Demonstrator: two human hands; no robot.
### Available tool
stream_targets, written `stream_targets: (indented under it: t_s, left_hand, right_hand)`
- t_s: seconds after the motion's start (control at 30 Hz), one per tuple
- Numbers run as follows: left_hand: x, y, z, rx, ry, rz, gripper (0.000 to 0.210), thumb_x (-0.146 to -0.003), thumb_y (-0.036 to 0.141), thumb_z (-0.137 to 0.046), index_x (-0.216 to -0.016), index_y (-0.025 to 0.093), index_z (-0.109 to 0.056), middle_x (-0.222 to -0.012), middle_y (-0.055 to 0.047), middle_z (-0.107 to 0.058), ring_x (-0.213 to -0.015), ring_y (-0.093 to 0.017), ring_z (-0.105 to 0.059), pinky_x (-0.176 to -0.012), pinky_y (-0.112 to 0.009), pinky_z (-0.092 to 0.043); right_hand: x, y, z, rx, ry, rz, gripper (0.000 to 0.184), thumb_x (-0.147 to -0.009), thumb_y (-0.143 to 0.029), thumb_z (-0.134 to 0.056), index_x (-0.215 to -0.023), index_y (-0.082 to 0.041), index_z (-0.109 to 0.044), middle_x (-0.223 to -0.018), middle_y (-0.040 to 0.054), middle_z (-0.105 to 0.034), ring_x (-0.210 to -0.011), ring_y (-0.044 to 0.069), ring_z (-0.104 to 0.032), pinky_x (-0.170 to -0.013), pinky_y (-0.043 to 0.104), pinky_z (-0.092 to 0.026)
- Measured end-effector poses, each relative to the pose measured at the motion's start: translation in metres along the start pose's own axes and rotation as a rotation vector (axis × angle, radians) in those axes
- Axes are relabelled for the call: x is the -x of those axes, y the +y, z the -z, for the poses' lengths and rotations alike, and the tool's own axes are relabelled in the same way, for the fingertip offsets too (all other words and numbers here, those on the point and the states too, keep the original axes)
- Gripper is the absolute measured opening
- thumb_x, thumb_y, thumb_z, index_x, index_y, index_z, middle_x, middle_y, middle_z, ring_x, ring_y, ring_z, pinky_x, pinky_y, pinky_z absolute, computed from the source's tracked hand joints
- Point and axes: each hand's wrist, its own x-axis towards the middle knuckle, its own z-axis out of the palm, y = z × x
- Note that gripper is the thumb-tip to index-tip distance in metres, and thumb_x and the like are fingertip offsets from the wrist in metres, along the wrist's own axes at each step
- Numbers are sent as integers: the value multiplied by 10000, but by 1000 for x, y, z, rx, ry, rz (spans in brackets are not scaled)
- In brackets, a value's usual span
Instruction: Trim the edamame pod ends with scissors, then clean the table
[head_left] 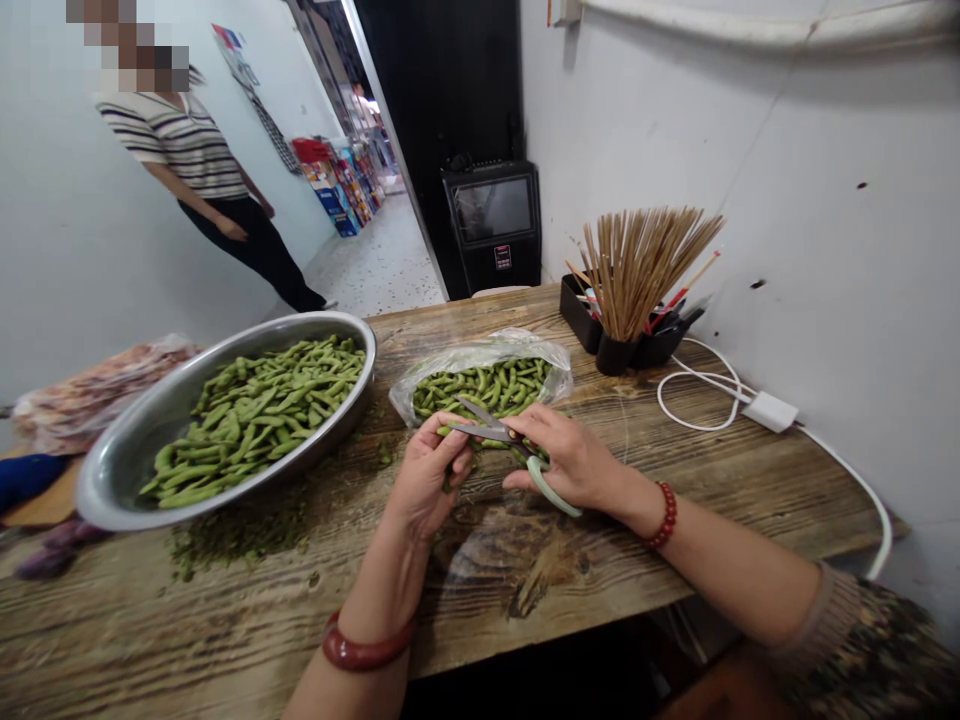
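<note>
Closest to the camera, your left forearm wears a red bangle (367, 650), and your left hand (435, 470) has its grip pinched together on a green pod (445, 431) above the tabletop (187, 640). Your right hand (574, 455) has its grip clamped on the scissors (491, 433), their blades spread beside that pod; you cannot tell whether they touch it. Just beyond your hands sits a plastic bag (559, 362) of pods. To your left stands a metal basin (105, 505) holding more, with trimmings (232, 545) scattered beside it.
</note>
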Motion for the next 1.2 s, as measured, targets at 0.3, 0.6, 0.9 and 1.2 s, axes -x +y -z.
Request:
stream_targets:
  t_s: [0.3,0.6,0.9,1.2]
  left_hand:
    - [1,0,0,5,-35,-5,254,-685,281,-769,-789,147,-580,-649,17,-591,-405,-2,-346,-366,-111,-227]
    - [-4,8,10,130,26,-5,147,-743,243,-660,-834,168,-573,-762,8,-580,-455,-26,-390,-390,-140,-293]
    - [-2,18,20,-480,133,-149,190,-746,328,-670,-682,186,-561,-601,35,-508,-451,-69,-358,-412,-188,-257]
    - [-2,18,30,-1601,-133,-88,166,-785,356,-579,-762,239,-695,-690,-32,-670,-638,-191,-565,-598,-275,-336]
  right_hand:
    - [1,-3,1,-5,5,3,479,-818,-365,-681,-1225,-155,-540,-987,89,-588,-831,190,-560,-735,306,-484]
    - [-2,9,-2,-134,186,-41,436,-810,-390,-687,-1167,-158,-589,-927,77,-610,-827,189,-583,-749,320,-492]
    - [-3,9,0,-172,204,-62,437,-800,-410,-691,-1151,-163,-609,-914,69,-622,-824,185,-594,-747,320,-493]
    - [-4,11,1,-122,198,-45,420,-808,-402,-684,-1140,-157,-605,-892,66,-605,-793,182,-572,-724,314,-486]
